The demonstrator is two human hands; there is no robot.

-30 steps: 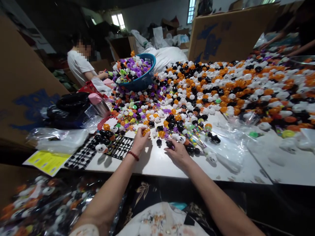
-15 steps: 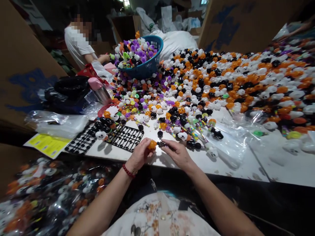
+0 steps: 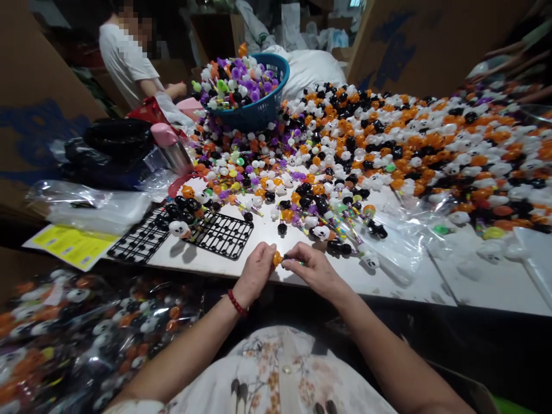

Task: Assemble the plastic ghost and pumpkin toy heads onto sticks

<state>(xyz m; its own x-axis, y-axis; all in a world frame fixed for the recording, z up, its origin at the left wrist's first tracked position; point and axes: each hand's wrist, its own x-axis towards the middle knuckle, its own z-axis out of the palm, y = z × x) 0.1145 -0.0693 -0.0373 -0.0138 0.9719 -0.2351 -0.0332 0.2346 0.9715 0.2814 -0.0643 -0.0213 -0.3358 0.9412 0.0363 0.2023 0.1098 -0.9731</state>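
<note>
Above the front edge of the white table, my left hand (image 3: pixel 257 269) pinches a small orange pumpkin-shaped plastic piece (image 3: pixel 277 259). Facing it, my right hand (image 3: pixel 314 269) is closed on a thin stick (image 3: pixel 297 262) with a dark tip and coloured bits, mostly covered by the fingers. The stick's tip meets the orange piece; whether it sits inside cannot be made out. Just beyond my hands lie a black plastic piece (image 3: pixel 282 229) and a white ghost-faced figure (image 3: pixel 321 232).
Black grids (image 3: pixel 226 236) with figures on them lie left of my hands. A heap of orange, white and black pieces (image 3: pixel 414 138) covers the right. Behind stand a full blue basket (image 3: pixel 276 103) and a pink-lidded bottle (image 3: pixel 170 146). Clear bags (image 3: pixel 397 247) lie right; a person (image 3: pixel 133 69) is at back left.
The orange piece and the dark-tipped stick are now in line and touching, with my hands a little to the right in view. At far right, another person's arms reach further in.
</note>
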